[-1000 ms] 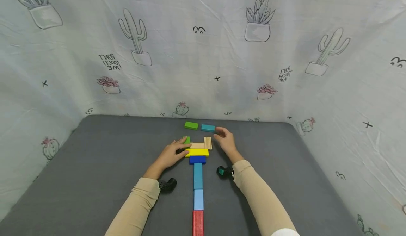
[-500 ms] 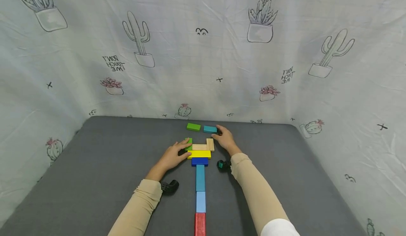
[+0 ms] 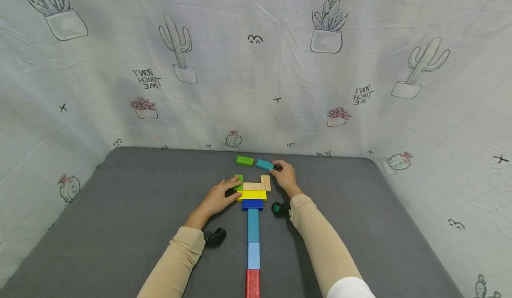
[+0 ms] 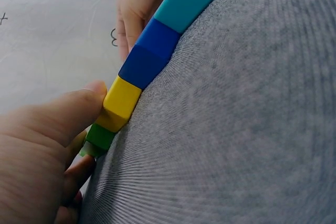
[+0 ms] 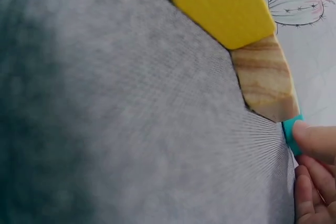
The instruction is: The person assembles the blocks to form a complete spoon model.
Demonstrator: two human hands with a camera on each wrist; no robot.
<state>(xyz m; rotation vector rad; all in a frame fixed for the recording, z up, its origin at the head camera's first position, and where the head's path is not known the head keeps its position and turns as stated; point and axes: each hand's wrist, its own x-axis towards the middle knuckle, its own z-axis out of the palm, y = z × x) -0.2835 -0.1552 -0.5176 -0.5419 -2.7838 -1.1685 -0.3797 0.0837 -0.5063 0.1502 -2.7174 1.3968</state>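
Observation:
My left hand (image 3: 216,199) rests beside the left end of a row of blocks. Its thumb touches the end of the yellow block (image 3: 254,195), and its fingers lie against a green block (image 3: 239,177). Between that green block and an upright-lying plain wooden block (image 3: 266,183) sits another wooden block (image 3: 252,186). Behind them, my right hand (image 3: 286,178) pinches the right end of a teal block (image 3: 264,164), which lies at a slant. In the right wrist view, the thumb presses on the teal block (image 5: 292,132); most of it is hidden there.
A loose green block (image 3: 245,160) lies left of the teal one. Toward me runs a line of blocks: dark blue (image 3: 252,204), longer teal (image 3: 253,226), light blue (image 3: 254,255) and red (image 3: 253,284). A printed cloth (image 3: 256,80) hangs behind the grey table (image 3: 160,178).
My right fingers have closed on the teal block's right end, and that end has swung toward me. The left hand has stayed by the green and yellow blocks. The view has shifted slightly.

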